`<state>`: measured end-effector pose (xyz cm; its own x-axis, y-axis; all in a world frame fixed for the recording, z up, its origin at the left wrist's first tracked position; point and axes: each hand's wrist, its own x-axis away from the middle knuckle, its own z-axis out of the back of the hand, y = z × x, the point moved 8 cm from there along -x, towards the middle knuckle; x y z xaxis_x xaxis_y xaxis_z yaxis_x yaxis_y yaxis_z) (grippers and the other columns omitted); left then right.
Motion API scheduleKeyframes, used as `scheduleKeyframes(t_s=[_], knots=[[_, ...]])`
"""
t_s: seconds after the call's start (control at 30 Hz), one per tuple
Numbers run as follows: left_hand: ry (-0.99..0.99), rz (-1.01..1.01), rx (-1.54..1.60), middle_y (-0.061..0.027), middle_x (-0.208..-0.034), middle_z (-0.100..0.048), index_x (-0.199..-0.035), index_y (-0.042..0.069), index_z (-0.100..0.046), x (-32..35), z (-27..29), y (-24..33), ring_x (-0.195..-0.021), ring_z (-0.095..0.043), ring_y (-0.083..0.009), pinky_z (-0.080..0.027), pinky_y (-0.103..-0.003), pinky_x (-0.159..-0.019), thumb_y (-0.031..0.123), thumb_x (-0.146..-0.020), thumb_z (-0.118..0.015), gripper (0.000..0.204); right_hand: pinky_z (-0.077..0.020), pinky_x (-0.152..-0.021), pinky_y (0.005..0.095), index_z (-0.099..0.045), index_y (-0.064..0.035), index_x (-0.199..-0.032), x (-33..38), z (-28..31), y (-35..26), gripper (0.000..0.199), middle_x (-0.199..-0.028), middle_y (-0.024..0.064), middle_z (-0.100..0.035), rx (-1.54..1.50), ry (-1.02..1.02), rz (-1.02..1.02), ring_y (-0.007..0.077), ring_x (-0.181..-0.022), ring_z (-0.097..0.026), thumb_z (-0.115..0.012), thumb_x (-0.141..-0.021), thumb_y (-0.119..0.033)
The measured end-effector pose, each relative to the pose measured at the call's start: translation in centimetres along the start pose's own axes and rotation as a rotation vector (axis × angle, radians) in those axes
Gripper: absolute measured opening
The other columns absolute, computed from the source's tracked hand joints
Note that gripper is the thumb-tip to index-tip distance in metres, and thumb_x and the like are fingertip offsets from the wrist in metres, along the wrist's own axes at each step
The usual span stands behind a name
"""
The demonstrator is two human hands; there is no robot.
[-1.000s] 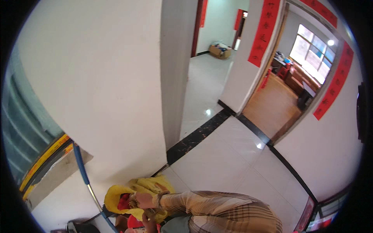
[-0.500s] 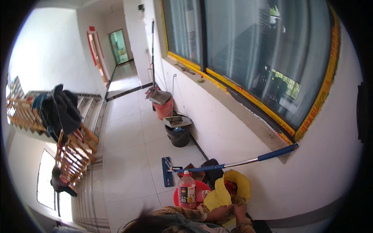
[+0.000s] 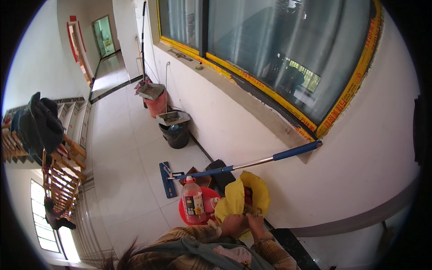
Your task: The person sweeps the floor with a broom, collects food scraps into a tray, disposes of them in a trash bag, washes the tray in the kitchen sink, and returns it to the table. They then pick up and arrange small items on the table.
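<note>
Person seen from above, at lower edge of head view. 2 bare hands, no gloves: left hand [image 3: 232,223], right hand [image 3: 255,222]. No rings or watch discernible. Both forearms in long sleeves of plaid shirt, tan-brown ground with darker crossing lines, cuffs reaching wrists. Left cuff shows pale lining at edge. Over chest, grey-teal fabric, folded or draped, with small pinkish patch at centre. Dark strands of hair at bottom left of frame. Rest of body out of view.
</note>
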<state>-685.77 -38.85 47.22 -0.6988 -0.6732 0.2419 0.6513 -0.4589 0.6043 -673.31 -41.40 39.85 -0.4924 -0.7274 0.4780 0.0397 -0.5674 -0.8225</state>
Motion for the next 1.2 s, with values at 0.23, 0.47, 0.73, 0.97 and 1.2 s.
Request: scheduleKeyframes(t_s=[0.23,0.47,0.73,0.97,1.2], knots=[[0.247,-0.009,0.071,-0.0202,-0.073,-0.059,-0.085,0.002,-0.054,-0.1,0.7,-2.6,-0.069,-0.058,-0.0394,-0.044,-0.049,-0.06,0.028,-0.072,-0.062,0.029,-0.0498,-0.057,0.0351,-0.062,0.0008,-0.08,0.1,0.6,-5.8,0.029,-0.054,0.0082,-0.058,0.801,-0.34,0.157,0.0206,-0.055,-0.062,-0.063,-0.078,-0.029],[0.255,-0.019,0.156,-0.0206,-0.074,-0.059,-0.085,0.002,-0.055,-0.3,0.8,-2.3,-0.072,-0.058,-0.0392,-0.045,-0.047,-0.064,0.024,-0.07,-0.063,0.028,-0.0475,-0.052,0.0273,-0.024,-0.0053,-0.139,5.9,2.3,-32.2,0.069,-0.073,0.0046,-0.055,0.338,-0.346,0.895,0.0144,-0.059,-0.057,-0.059,-0.079,-0.009],[0.228,-0.045,0.195,-0.0199,-0.076,-0.059,-0.084,0.005,-0.06,-0.4,0.8,-1.0,-0.073,-0.057,-0.0395,-0.045,-0.047,-0.067,0.02,-0.069,-0.062,0.022,-0.0453,-0.051,0.0192,-0.044,-0.0061,-0.125,7.3,13.6,-48.6,0.039,-0.074,0.0014,-0.051,0.216,0.243,1.004,0.0065,-0.058,-0.05,-0.051,-0.089,-0.02],[0.26,-0.052,0.132,-0.0174,-0.073,-0.058,-0.078,0.004,-0.056,-0.1,0.7,-2.3,-0.072,-0.056,-0.0375,-0.044,-0.047,-0.064,0.023,-0.061,-0.064,0.026,-0.047,-0.068,0.0422,-0.055,0.0015,-0.093,5.0,-0.1,-22.3,0.028,-0.08,0.0206,-0.06,0.91,-0.515,0.774,0.0357,-0.077,-0.059,-0.058,-0.08,-0.023],[0.164,-0.016,0.074,-0.0156,-0.075,-0.058,-0.083,0.006,-0.054,0.6,-1.2,-3.2,-0.074,-0.056,-0.0356,-0.044,-0.045,-0.066,0.023,-0.061,-0.067,0.031,-0.0447,-0.076,0.0437,-0.055,0.0019,-0.094,1.7,1.0,-9.7,0.026,-0.093,0.0214,-0.057,0.866,-0.228,0.638,0.0381,-0.09,-0.054,-0.059,-0.078,-0.018]])
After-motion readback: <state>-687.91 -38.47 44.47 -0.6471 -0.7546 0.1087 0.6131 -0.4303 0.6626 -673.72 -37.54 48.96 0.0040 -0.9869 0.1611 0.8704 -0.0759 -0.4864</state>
